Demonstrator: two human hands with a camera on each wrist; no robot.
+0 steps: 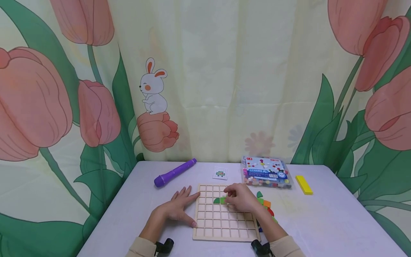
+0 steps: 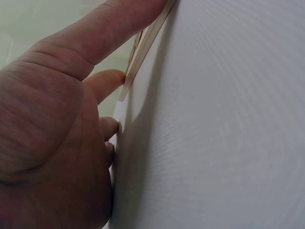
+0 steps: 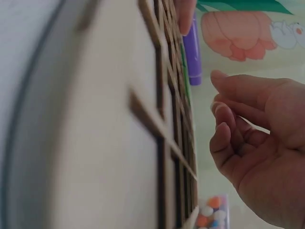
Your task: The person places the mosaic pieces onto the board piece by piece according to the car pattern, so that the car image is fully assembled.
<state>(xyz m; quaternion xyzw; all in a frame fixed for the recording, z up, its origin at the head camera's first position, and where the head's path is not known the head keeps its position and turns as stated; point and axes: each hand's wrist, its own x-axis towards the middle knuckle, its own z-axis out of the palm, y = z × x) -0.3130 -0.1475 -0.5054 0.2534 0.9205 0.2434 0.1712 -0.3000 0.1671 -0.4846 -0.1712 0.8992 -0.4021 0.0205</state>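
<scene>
A wooden grid board lies on the white table. At its left edge my left hand is spread, thumb and index finger touching the frame; the left wrist view shows the thumb along the wooden side. Over the upper right of the grid hovers my right hand, fingers loosely bent. In the right wrist view its fingertips stand off the board, with no piece showing between them. A dark green rounded piece and a light green piece sit in the grid, just left of the right fingers.
Loose coloured pieces, among them an orange square and a red piece, lie right of the board, partly behind the right arm. Farther back are a purple microphone-shaped stick, a pattern card, a bead box and a yellow block.
</scene>
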